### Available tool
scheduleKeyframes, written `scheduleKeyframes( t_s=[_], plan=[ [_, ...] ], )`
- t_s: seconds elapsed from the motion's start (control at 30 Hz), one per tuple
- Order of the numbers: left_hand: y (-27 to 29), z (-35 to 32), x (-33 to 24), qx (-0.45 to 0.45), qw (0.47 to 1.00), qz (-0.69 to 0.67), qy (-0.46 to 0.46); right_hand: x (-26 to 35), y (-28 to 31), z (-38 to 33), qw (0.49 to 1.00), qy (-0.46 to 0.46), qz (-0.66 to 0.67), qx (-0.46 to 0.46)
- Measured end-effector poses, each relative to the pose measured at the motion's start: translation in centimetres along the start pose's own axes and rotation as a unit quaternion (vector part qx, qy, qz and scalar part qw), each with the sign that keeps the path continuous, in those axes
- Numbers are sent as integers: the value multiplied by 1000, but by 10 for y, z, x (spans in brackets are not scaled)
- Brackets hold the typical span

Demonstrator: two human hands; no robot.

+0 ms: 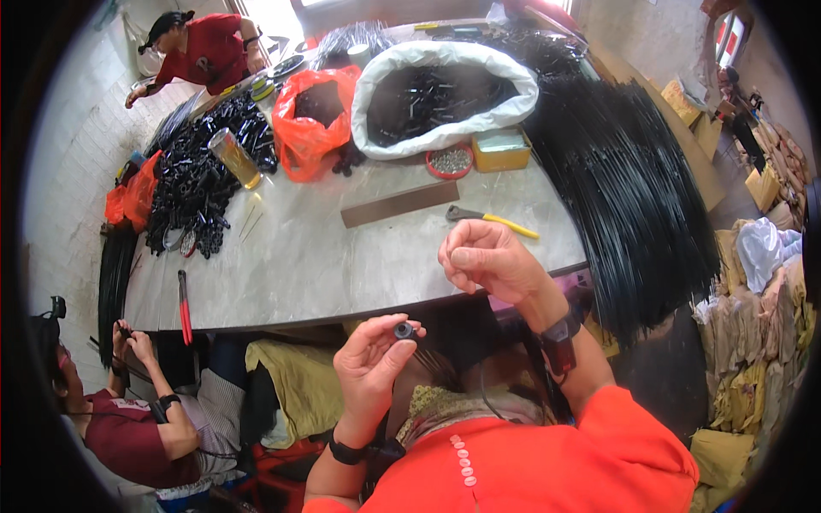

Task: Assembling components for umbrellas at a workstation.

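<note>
My left hand (374,366), just off the table's front edge, pinches a small black round plastic piece (404,330) with a hole in its end facing up. To its right and a little higher is my right hand (492,259), over the table edge, its thumb pressed to curled fingers. Whatever those fingers hold, if anything, is too small or hidden to make out. Behind the right hand lie pincers (505,224) with yellow handles. A brown flat bar (399,204) rests farther back on the grey table (316,265).
A bundle of black rods (624,188) covers the table's right side. At the back stand a white sack (363,103) of black parts, a red bag (291,145), and a red dish of small metal bits (450,161). Co-workers (145,427) are at the left and far left.
</note>
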State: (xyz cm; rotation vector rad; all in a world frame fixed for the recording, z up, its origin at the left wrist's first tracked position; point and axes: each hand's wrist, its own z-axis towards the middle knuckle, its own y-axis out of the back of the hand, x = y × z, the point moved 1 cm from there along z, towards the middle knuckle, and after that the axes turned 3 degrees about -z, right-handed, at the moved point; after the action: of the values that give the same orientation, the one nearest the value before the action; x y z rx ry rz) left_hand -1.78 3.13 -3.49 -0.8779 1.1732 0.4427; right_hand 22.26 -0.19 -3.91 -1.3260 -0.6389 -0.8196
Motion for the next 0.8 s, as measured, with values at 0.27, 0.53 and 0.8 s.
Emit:
scheduleKeyframes(
  t_s=[0.27, 0.53, 0.8],
  plan=[
    [8, -3, 1, 15, 1000, -10, -11, -28, -35, -29, 998, -14, -57, -14],
    [13, -11, -1, 8, 1000, -6, -30, -44, -70, -42, 948, 115, -291, -58],
    [17, -11, -3, 15, 999, 0, -29, -39, -74, -36, 918, 139, -368, -57]
  ],
)
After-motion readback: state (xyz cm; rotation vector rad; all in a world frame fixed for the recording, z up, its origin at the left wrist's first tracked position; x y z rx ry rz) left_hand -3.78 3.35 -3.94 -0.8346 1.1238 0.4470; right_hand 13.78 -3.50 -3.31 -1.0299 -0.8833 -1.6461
